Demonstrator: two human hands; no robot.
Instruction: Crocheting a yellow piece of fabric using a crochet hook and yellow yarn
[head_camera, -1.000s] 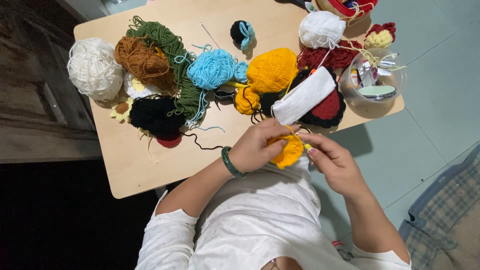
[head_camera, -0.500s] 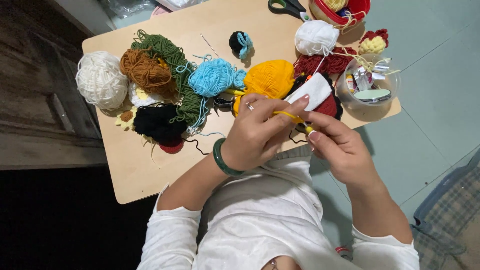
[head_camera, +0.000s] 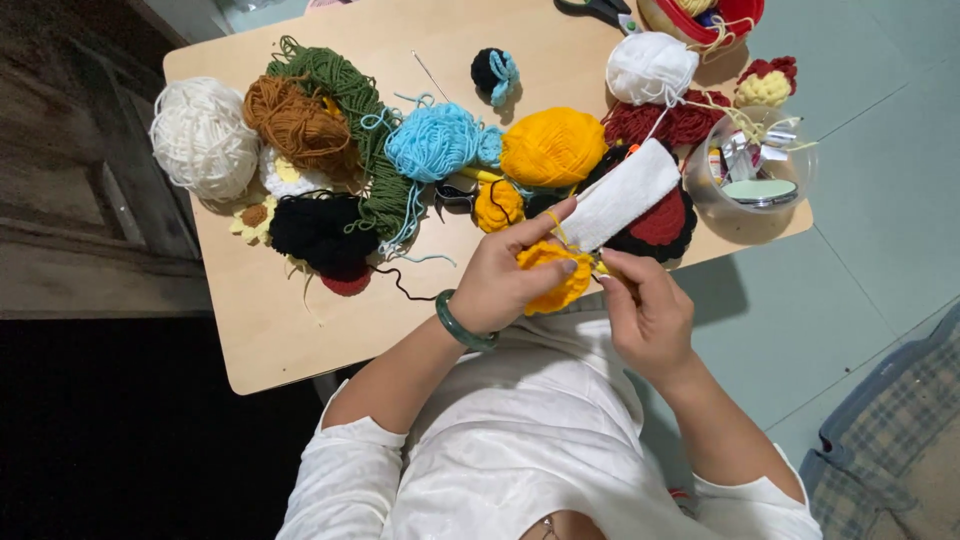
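Head view: left hand (head_camera: 500, 285) grip pinching the yellow crochet piece (head_camera: 556, 284), index finger extended. Right hand (head_camera: 648, 312) grip pressed together on a thin hook, just right of the piece. Yellow yarn ball (head_camera: 552, 147) beyond, on the tabletop (head_camera: 290, 330).

The scissors (head_camera: 598, 10) and red basket (head_camera: 712, 14) at 12 o'clock are cut off by the top edge. The left hand (head_camera: 505, 275) hides much of the yellow piece (head_camera: 556, 283); the tool in the right hand's (head_camera: 648, 315) grip is too small to tell

White sleeves (head_camera: 350, 455), green bangle (head_camera: 462, 327)
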